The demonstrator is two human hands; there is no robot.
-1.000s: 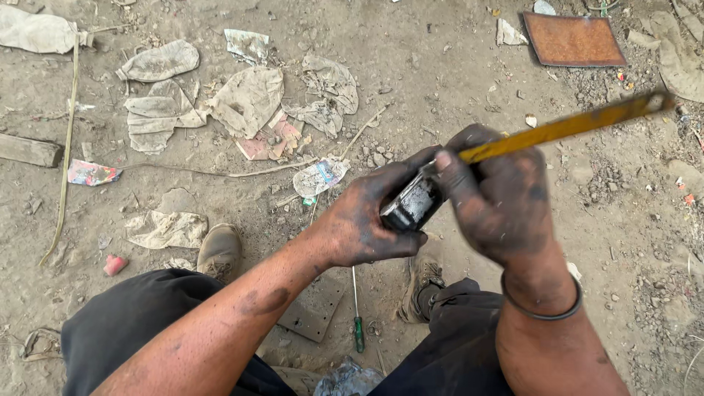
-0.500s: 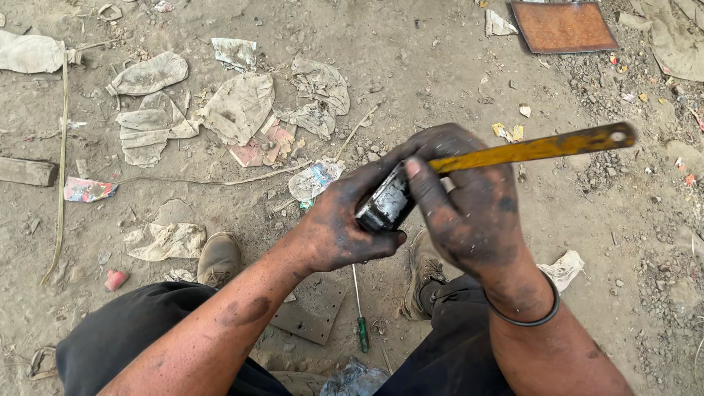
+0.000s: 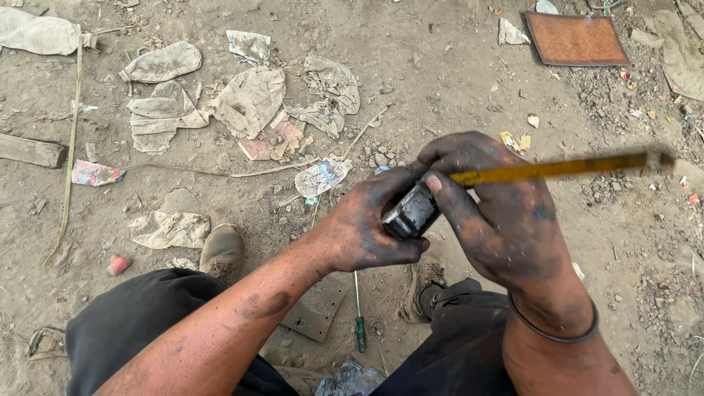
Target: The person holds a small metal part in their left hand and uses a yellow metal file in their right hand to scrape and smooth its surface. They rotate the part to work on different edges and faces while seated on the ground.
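Holding: both grease-blackened hands meet in front of the person's knees, above the dirt ground (image 3: pixel 440 66).
Left hand: the left hand (image 3: pixel 367 231) is clamped around a small block (image 3: pixel 412 213), fingers curled beneath it and thumb pressed along its side.
Right hand: the right hand (image 3: pixel 499 213) is closed on a yellow rod (image 3: pixel 557 169), with the index fingertip lying on the near end of the rod where it reaches the block; a dark bangle (image 3: pixel 557 330) circles the wrist.
Block look: dark grey to black, shiny with grease, boxy with rounded edges, mostly covered by the fingers, so its full shape cannot be told.
Rod look: long, thin, straight, yellow with dark smudges, running from the block out to the right and slightly upward, its far tip darker and blurred.
Below the hands: a green-handled screwdriver (image 3: pixel 359 323) lies on the ground between two worn shoes (image 3: pixel 222 251), beside a flat grey plate (image 3: pixel 317 311).
Around: crumpled dusty rags (image 3: pixel 249 99), torn wrappers and pebbles are scattered over the ground; a rusty rectangular plate (image 3: pixel 576 38) lies at the upper right.
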